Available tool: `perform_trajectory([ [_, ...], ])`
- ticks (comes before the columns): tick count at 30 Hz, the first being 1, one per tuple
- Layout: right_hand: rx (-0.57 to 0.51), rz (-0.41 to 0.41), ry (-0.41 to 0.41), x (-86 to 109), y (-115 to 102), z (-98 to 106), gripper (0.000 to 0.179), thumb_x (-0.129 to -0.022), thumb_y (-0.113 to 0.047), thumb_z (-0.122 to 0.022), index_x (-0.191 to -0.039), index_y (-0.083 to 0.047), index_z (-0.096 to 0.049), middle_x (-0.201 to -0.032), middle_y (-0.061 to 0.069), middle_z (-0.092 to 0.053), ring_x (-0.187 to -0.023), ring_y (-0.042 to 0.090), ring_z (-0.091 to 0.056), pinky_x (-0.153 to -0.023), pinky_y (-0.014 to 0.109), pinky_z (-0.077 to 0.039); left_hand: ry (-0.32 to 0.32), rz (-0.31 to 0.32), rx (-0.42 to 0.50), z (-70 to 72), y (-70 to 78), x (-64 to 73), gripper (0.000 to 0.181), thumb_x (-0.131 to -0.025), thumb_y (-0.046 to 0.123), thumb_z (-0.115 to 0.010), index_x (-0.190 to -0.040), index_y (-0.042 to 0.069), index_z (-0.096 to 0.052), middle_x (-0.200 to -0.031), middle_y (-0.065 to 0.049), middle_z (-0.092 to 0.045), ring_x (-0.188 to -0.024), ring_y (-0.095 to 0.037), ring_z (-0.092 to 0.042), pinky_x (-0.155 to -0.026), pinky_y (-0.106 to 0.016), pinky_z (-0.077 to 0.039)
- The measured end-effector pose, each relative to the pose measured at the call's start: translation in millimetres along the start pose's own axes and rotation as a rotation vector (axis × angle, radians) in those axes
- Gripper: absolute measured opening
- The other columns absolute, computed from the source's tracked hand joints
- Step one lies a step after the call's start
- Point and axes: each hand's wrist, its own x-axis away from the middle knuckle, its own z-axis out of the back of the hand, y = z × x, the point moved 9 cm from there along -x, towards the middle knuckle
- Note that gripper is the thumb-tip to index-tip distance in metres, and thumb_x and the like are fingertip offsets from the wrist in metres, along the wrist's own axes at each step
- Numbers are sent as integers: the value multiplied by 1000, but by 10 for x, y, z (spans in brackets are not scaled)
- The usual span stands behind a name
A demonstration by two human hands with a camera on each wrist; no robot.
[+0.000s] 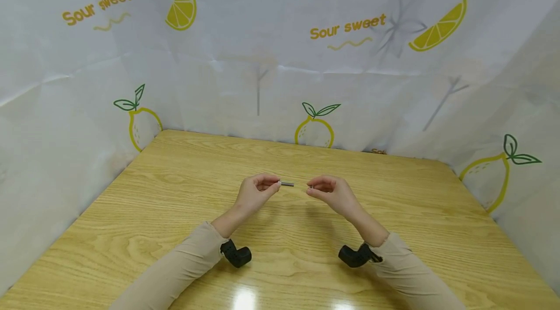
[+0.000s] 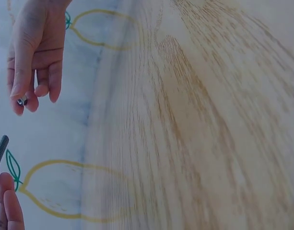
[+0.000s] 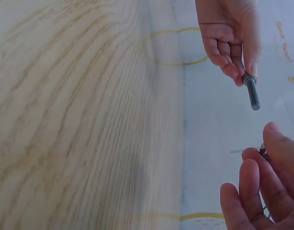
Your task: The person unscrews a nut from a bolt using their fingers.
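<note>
A threaded metal bolt (image 1: 287,184) is pinched by its head end between thumb and fingers of my left hand (image 1: 255,191). Its bare shank points toward the right hand; the thread shows clearly on the bolt (image 3: 252,94) in the right wrist view. My right hand (image 1: 334,194) pinches a small metal nut (image 3: 264,152) between thumb and index finger, mostly covered by the fingertips. In the left wrist view the nut (image 2: 22,101) peeks out under the thumb. A short gap separates bolt tip and nut, and both hands are held above the table.
The wood-grain table (image 1: 175,232) spreads beneath both arms. Behind it hangs a pale curtain (image 1: 236,86) printed with lemons and lettering. Black wrist cameras, one on the left (image 1: 236,253) and one on the right (image 1: 355,256), stick out inward below the hands.
</note>
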Motion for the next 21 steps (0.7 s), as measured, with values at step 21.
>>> perform_trajectory([
  [21, 27, -34, 0, 14, 250, 120, 31, -85, -22, -69, -106, 1, -67, -94, 12, -68, -78, 5, -63, -72, 23, -53, -18, 92, -76, 149, -173, -14, 25, -88, 15, -65, -109, 1, -67, -98, -14, -68, -90, -30, -65, -73, -34, -54],
])
